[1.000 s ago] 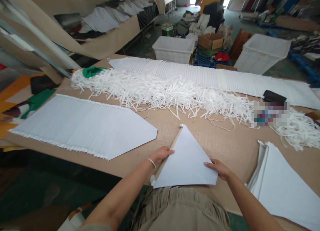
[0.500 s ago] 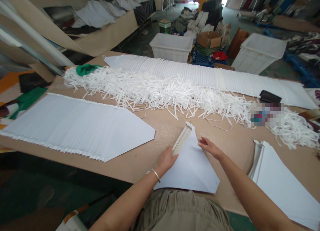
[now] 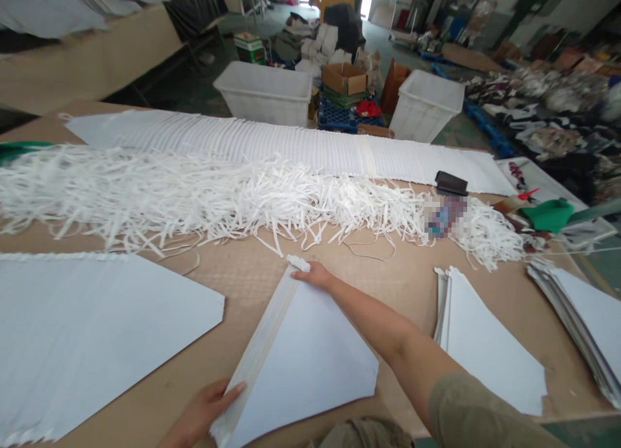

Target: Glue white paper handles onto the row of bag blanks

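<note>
A stack of white triangular sheets [image 3: 305, 351] lies on the brown table [image 3: 398, 286] in front of me. My left hand [image 3: 206, 412] rests at the stack's near left corner, fingers stretched along its slanted edge. My right hand [image 3: 315, 275] reaches across to the far tip of the stack, fingers laid flat on it. Just beyond the tip runs a long heap of white strips [image 3: 218, 196].
A spread row of white sheets [image 3: 92, 338] lies at left, another stack [image 3: 485, 351] at right, a further one [image 3: 582, 325] at the right edge. Overlapped white sheets [image 3: 272, 144] line the far side. A black item [image 3: 451, 183] and green cloth [image 3: 550, 215] sit right. White bins [image 3: 264, 92] stand beyond.
My right hand has slid from the stack's near right edge up to its far tip. My left hand moved down to the near corner. The view has swung right.
</note>
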Demonstrator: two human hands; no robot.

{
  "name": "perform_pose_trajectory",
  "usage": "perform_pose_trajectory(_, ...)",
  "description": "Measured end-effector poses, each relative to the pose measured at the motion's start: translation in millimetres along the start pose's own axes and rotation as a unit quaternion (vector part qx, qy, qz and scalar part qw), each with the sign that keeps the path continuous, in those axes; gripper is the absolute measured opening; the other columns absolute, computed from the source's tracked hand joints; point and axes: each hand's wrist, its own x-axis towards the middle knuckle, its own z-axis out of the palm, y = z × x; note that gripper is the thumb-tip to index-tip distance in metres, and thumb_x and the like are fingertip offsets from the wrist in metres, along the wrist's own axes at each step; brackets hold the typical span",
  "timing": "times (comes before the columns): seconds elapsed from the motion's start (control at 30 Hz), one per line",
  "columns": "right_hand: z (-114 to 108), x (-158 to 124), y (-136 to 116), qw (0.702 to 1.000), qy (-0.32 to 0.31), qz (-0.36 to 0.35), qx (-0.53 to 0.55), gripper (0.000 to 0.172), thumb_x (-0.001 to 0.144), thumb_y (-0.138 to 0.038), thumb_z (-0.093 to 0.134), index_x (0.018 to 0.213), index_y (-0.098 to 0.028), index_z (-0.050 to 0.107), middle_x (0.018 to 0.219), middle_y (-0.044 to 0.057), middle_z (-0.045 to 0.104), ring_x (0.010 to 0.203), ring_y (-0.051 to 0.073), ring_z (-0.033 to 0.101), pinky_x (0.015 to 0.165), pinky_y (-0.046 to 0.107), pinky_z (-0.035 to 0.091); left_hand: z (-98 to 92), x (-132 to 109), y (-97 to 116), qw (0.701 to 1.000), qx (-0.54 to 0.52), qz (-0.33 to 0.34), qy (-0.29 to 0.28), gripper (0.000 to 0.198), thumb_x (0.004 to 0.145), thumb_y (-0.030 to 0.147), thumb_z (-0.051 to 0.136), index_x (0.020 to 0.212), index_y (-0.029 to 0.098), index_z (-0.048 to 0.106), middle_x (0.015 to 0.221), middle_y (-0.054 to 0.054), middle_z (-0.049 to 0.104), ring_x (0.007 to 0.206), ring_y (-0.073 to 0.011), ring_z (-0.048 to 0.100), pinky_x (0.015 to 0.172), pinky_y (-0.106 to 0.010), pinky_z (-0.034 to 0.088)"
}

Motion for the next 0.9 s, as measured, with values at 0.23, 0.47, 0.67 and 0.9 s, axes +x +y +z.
perform_pose_trajectory(0.23,-22.3,18.6,-16.1,0.996,-0.001,0.086,-0.005,0.048,0.061,-0.059,0.088,0.076,-0.016,0.07,0.071,0.002,0.066,0.078,0.021,0.062,0.072,0.032,0.05,45.3,-25.3,-44.3,0.929,-0.306,-0.096,0.187,0.054,0.06,0.062,0.081,0.095,0.023,0.068,0.089,-0.006,0.076,0.08,-0.0301,0.073,0.066,-0.04,0.059)
perform_pose_trajectory(0.47,-26.7,0.2,-4.9,0.999,-0.029,-0.015,0.018,0.053,0.066,-0.06,0.081,0.096,-0.018,0.068,0.08,-0.002,0.066,0.078,0.016,0.057,0.074,0.028,0.049,99.9,-32.2,-41.7,0.912,-0.105,0.041,0.395,0.05,0.082,0.063,0.061,0.102,0.018,0.068,0.116,-0.015,0.072,0.12,-0.0339,0.063,0.104,-0.043,0.051)
perform_pose_trajectory(0.67,-40.8,9.2,-3.3,0.997,-0.075,0.01,0.016,0.05,0.067,-0.058,0.08,0.094,-0.017,0.07,0.08,0.003,0.071,0.072,0.018,0.062,0.068,0.03,0.051,106.7,-22.0,-46.7,0.908,-0.225,0.007,0.354,0.052,0.088,0.062,0.058,0.106,0.013,0.066,0.103,-0.017,0.074,0.111,-0.0329,0.067,0.096,-0.044,0.055)
perform_pose_trajectory(0.9,-43.0,15.4,-13.1,0.997,-0.074,-0.004,0.002,0.042,0.062,-0.049,0.085,0.085,-0.019,0.068,0.079,0.0,0.071,0.078,0.019,0.065,0.07,0.026,0.053,105.6,-23.6,-47.3,0.893,-0.253,0.086,0.362,0.052,0.084,0.052,0.069,0.12,0.014,0.066,0.132,-0.015,0.067,0.131,-0.0298,0.057,0.116,-0.041,0.041)
